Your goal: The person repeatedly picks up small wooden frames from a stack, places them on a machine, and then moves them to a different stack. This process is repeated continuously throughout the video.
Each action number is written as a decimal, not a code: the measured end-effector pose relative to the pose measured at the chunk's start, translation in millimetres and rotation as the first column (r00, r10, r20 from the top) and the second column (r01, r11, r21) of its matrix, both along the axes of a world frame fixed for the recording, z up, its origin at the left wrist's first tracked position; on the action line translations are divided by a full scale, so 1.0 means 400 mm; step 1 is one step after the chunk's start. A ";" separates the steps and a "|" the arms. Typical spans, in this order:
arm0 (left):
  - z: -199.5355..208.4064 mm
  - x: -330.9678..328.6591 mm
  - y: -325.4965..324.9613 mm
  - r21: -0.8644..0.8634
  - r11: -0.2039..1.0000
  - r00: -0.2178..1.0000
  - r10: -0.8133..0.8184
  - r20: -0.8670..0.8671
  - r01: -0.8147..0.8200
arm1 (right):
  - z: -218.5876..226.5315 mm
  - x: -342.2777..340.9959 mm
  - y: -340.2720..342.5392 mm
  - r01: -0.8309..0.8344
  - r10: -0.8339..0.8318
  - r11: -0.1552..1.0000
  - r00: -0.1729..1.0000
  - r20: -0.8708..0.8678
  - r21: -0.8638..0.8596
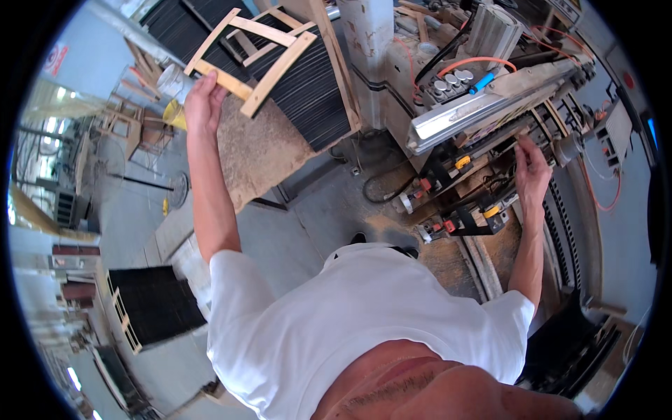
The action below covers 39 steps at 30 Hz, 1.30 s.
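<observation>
At the upper left, my left hand [204, 101] grips a light wooden frame [262, 29] by one of its lower bars. The frame is tilted, with slats joined at angles, and hangs above a dusty board-topped table [262, 143]. Behind it stands a stack of dark ribbed panels [318, 91]. My right hand [533, 171] is over on the right, at the rails of a woodworking machine [483, 115]. Its fingers are bent and pinched together at the machine's edge; whatever they hold is too small to make out.
Yellow and red clamps [462, 162] jut from the machine's near side above a sawdust-strewn floor [448, 262]. A painted pillar [367, 42] rises between table and machine. An orange hose [476, 59] crosses the machine top. A dark panel stack [155, 304] sits at the left.
</observation>
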<state>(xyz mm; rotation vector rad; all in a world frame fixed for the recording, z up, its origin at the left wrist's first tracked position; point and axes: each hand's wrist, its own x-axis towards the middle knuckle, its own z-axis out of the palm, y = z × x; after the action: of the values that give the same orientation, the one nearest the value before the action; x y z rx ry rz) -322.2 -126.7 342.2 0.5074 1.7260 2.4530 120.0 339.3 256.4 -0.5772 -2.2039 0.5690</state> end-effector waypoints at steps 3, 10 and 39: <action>0.025 -0.202 0.031 -0.069 0.997 0.998 -0.037 0.059 0.041 | -0.028 0.027 -0.126 0.104 -0.105 0.980 0.994 0.005 -0.170; -0.003 -0.376 0.162 -0.676 0.695 0.969 0.200 -0.145 -0.244 | -0.206 0.151 -0.279 0.384 -0.305 0.902 0.891 0.338 -0.198; 0.041 -0.136 0.345 -0.549 0.429 0.411 -0.374 -0.831 -0.717 | -0.049 0.679 -0.795 0.554 -0.540 0.824 0.832 0.129 -0.118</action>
<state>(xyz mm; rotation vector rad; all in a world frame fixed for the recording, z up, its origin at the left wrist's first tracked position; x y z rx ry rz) -376.5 11.2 358.6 1.6865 3.2555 0.6111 391.8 21.3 236.8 -1.2882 -1.9477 0.4026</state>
